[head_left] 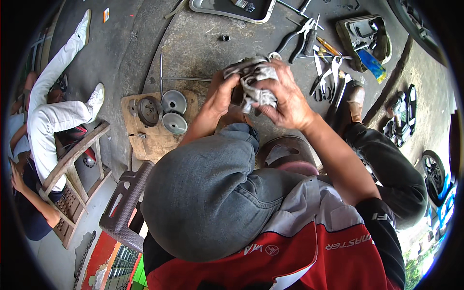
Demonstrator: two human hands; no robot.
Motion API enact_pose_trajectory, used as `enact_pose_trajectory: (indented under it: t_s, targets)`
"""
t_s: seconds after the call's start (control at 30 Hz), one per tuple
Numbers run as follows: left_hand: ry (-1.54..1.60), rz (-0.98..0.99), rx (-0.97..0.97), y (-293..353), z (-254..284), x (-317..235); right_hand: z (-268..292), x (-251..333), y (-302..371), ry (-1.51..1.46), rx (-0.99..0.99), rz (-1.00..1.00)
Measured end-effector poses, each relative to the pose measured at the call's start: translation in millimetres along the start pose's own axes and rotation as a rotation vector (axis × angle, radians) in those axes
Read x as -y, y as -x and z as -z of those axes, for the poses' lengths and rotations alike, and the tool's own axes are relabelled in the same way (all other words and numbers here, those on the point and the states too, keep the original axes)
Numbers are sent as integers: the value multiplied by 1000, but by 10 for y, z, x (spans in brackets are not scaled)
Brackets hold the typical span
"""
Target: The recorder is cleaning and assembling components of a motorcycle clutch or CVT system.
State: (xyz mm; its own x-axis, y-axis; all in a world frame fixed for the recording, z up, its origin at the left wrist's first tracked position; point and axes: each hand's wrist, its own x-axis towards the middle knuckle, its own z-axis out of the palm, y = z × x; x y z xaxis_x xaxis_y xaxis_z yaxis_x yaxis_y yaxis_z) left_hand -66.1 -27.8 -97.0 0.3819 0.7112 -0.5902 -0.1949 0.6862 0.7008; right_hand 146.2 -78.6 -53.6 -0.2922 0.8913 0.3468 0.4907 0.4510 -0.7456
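Observation:
A crumpled, grey-stained whitish rag [263, 79] is bunched between my two hands, above the floor in front of my knees. My right hand [287, 94] is closed on the rag, its fingers and thumb pressing into the folds. My left hand [223, 94] is curled against the rag's left side, its thumb along the upper edge. Something dark shows between the left palm and the cloth, too covered to name. On a piece of cardboard [142, 128] left of my left hand lie a dark round drum-like part [150, 111] and two shiny metal cups [174, 102].
Pliers [299, 38], screwdrivers and other hand tools lie at the far right, beside an open tool case [365, 38]. A metal tray [232, 12] with a brush is at the back. A long T-shaped rod [186, 78] lies left. Another person [58, 101] sits by a wooden chair [77, 179].

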Motion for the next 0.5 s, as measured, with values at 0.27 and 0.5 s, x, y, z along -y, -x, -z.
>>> enact_pose_trajectory:
  t_s: [0.27,0.5]
  targets:
    - [299,-107,363,142,-24,-223,-8,-196,-139,-1240,-366,-1207]
    - [437,-241,656,-102,50,-180,277,320,-505,-181,59,121]
